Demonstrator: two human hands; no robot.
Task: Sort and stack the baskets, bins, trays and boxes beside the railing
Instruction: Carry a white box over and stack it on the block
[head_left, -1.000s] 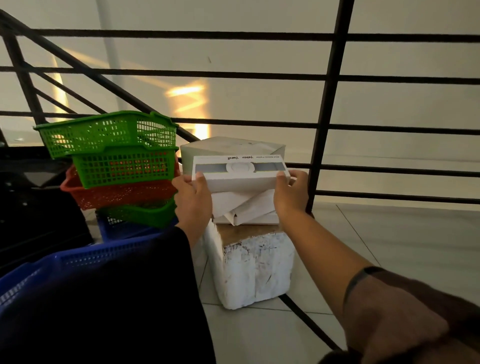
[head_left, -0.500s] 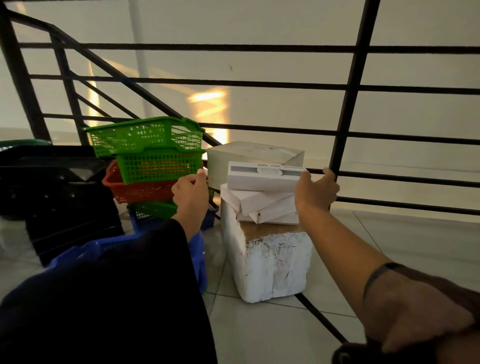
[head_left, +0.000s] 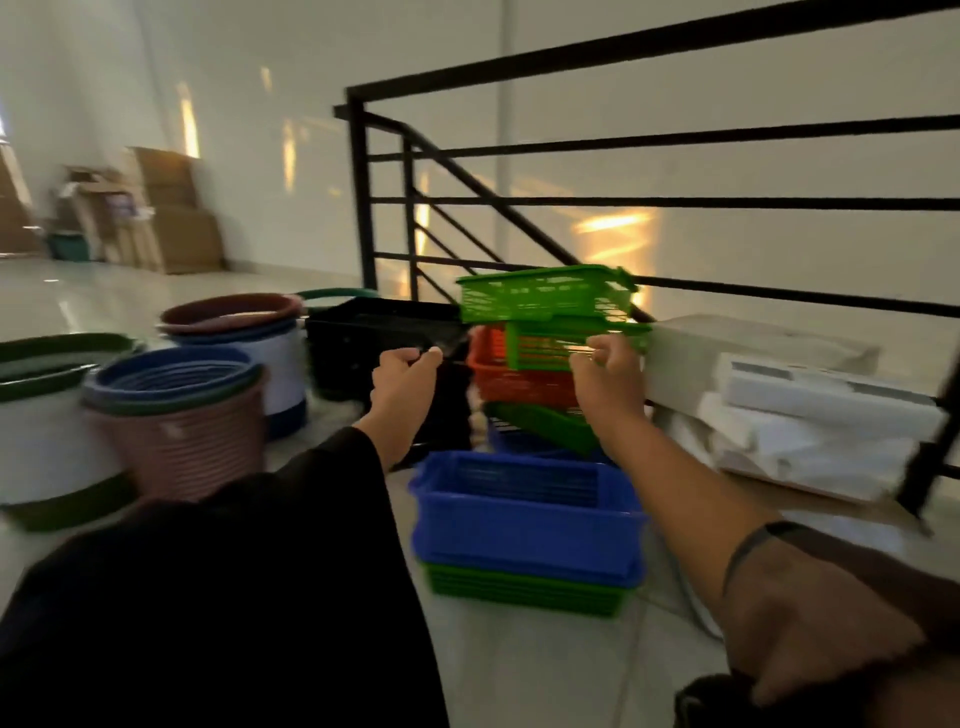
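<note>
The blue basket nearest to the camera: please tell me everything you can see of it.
The blue basket is rectangular, apparently plastic, with slotted walls and a thick rolled rim. It sits upright and open-topped on a green basket, on the tiled floor before the mixed pile. It looks empty. Neither hand touches it.

One view only — the camera on my head, angled forward and down, close over my left hand (head_left: 402, 376) and right hand (head_left: 605, 376) facing the railing (head_left: 571, 202).
</note>
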